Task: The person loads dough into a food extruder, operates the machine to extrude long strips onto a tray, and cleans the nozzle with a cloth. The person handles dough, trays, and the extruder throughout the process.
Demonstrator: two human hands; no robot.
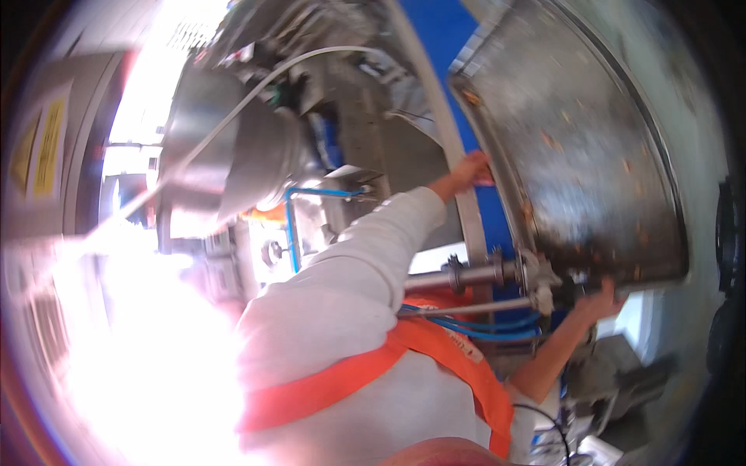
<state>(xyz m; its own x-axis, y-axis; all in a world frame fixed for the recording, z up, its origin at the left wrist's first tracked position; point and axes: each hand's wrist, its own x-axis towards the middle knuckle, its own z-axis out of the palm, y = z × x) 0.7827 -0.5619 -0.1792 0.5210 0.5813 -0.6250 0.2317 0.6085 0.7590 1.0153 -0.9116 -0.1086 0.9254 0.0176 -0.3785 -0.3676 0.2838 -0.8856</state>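
The view is strongly tilted. A large steel panel [590, 155] with a raised rim fills the upper right, and small orange scraps stick to its surface. My left hand [470, 171], at the end of a white sleeve, grips the panel's left edge. My right hand [600, 299], on a bare forearm, holds the panel's lower edge beside a steel shaft fitting [536, 276]. Orange apron straps [435, 342] cross my white shirt.
A steel shaft [458, 277] and blue hoses [482, 330] run below the panel, with a blue frame [439, 31] behind. A steel cone-shaped vessel [233, 147] and a white hose [256, 85] sit at the upper left. Strong glare hides the lower left.
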